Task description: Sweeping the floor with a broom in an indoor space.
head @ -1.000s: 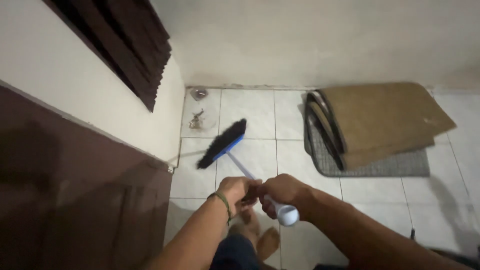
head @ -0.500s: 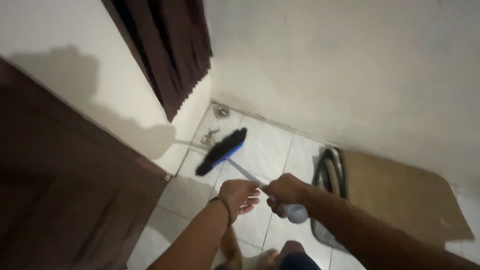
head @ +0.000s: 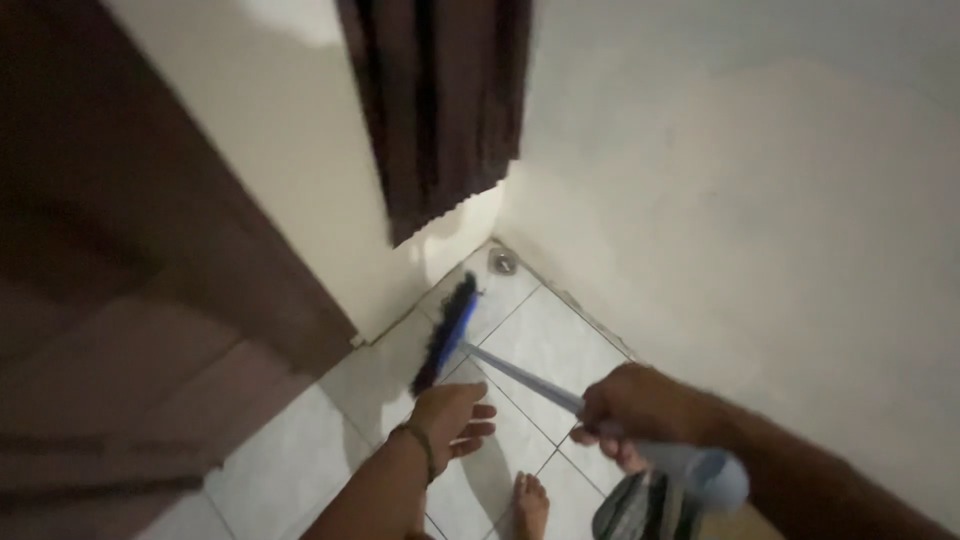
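Black-bristled broom head on a blue block (head: 447, 332) down on the white tiled floor (head: 540, 345), close against the cream wall (head: 300, 170) at left. Pale long handle (head: 525, 379) slanting back to the right hand (head: 640, 405). Left hand (head: 448, 418) just left of the handle, apart from it. Small round metal drain (head: 502, 261) beyond the broom head, in the corner. Dark brown pleated curtain (head: 440, 110) above. Bare foot (head: 530, 505) below the hands.
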